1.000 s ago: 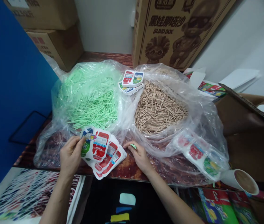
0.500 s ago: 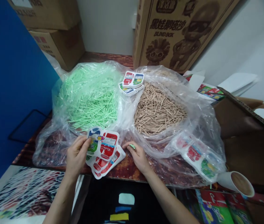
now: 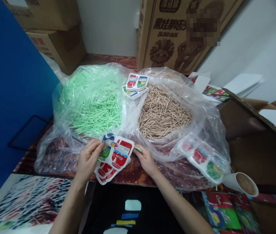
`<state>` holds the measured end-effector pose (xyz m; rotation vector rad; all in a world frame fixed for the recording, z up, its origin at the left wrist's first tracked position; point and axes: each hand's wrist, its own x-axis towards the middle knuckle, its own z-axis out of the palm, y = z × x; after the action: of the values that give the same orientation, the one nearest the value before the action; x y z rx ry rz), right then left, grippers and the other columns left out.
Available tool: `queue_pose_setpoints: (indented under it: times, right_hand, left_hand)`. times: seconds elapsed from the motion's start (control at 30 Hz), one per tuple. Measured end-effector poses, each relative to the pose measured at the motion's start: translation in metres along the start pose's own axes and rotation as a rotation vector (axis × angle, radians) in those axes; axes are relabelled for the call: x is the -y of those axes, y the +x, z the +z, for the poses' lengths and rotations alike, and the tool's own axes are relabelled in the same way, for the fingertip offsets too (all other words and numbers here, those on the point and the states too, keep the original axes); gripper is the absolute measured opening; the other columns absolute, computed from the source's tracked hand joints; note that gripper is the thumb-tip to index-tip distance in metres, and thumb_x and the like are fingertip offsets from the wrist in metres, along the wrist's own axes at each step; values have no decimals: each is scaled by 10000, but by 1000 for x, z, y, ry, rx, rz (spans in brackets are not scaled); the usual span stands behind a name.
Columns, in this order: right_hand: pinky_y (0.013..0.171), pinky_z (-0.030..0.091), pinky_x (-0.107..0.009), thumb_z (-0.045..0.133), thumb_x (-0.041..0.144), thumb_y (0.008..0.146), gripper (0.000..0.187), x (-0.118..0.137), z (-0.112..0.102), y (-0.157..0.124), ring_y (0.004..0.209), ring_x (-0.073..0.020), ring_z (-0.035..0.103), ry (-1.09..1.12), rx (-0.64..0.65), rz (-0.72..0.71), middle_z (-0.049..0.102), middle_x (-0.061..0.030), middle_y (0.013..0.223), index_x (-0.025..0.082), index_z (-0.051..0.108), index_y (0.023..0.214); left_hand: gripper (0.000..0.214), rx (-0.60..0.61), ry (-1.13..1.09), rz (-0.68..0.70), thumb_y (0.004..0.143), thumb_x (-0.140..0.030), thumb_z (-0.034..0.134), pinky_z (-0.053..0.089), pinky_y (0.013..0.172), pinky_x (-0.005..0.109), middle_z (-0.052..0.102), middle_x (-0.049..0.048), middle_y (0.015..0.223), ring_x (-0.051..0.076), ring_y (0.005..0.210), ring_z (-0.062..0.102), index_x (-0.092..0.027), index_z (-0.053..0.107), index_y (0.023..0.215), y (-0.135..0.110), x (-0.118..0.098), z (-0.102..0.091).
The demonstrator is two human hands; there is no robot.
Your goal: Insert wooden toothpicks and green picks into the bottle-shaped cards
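My left hand point(image 3: 89, 161) pinches the left side of a die-cut printed card point(image 3: 122, 153) with red cola and green bottle pictures. Beneath it, a stack of similar cards point(image 3: 106, 172) lies at the table's front edge. My right hand point(image 3: 146, 161) is closed on a small bundle of green sticks point(image 3: 138, 149), whose ends show above the fingers. Its fingertips are at the card's right edge; whether they grip it I cannot tell. Behind my hands, one clear bag holds loose green sticks point(image 3: 101, 110) and another holds brown sticks point(image 3: 164, 113).
More cards point(image 3: 136, 83) rest between the two bags. A clear-wrapped card pack point(image 3: 202, 159) lies at the right, near a tilted paper cup point(image 3: 241, 183). An open carton point(image 3: 252, 146) stands beyond it. A large cardboard box point(image 3: 167, 35) stands behind the bags.
My left hand has moved right with the top card, bringing its right edge up to my right hand's fingertips. The view has shifted slightly.
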<state>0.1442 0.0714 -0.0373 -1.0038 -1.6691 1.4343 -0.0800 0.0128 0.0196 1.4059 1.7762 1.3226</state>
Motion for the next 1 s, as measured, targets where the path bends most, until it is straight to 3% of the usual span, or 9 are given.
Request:
queue_pose_setpoints:
  times: [0.2,0.33,0.47,0.63,0.8,1.0]
  right_hand:
    - [756,486,-283,512,303,903,173,19,-4,-1,804,-173,619,5,12,-3,666,-21,828,200,639,848]
    - [639,483,-269,505,322,896,158,29,0,11,681,-156,600,38,52,20,643,-4,735,215,619,874]
    - [546,447,-241,495,309,878,155,41,12,43,563,-124,557,118,111,40,621,28,681,216,569,977]
    - [550,436,-209,498,296,843,136,55,34,96,530,-86,533,134,174,-43,640,25,705,190,556,908]
    - [445,388,-185,473,219,797,44,51,52,142,412,-76,494,-27,123,10,634,66,623,222,429,804]
    - [472,401,-187,471,173,813,185,48,57,173,486,-100,593,-246,98,-4,614,60,621,233,341,696]
  left_hand:
    - [231,58,-15,-50,824,-387,582,461,694,261,615,40,800,189,775,576,-187,671,751,-13,9,-10]
    - [236,59,-32,-77,814,-393,595,471,695,261,635,44,810,195,781,588,-186,683,744,-21,13,-14]
    - [216,54,-59,-77,819,-370,603,475,708,264,641,44,818,197,787,600,-186,690,747,-26,13,-18]
    - [205,44,-119,-87,837,-348,594,470,678,252,615,33,791,186,771,594,-188,690,752,-29,12,-21]
    - [254,42,-159,-116,836,-381,584,459,644,251,583,37,754,186,739,572,-176,672,714,-27,12,-20]
    - [263,54,-196,-140,838,-385,574,444,641,256,582,42,763,183,729,551,-174,668,711,-23,14,-11]
